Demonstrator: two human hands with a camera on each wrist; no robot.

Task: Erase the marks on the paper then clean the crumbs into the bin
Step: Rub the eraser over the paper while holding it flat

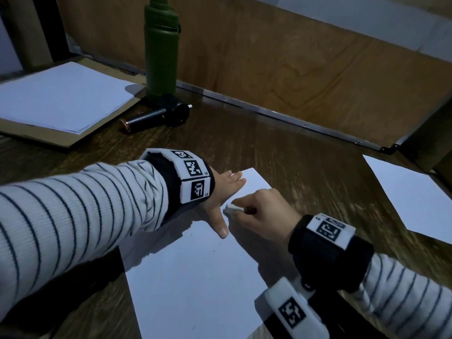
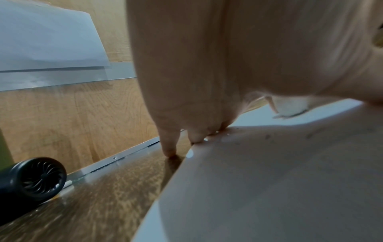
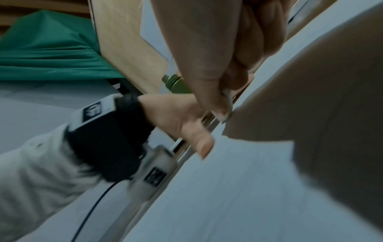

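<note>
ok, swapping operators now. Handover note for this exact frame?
Left hand: flat, fingers straight, pressing the paper down at its far corner.
Right hand: pinching the eraser against the paper beside the left thumb.
Done: erasing under way; a few dark specks lie on the sheet.
Left: finish erasing, then clear the crumbs. No bin shows in any view.
Small black blower lies by the green bottle.

Eraser [image 1: 233, 208] mostly hidden inside the right hand [image 1: 265, 214], right-wrist view smeared by motion blur, green bottle [image 1: 161, 47] cut off at the top edge, paper [image 1: 195, 277] specks too small to identify
</note>
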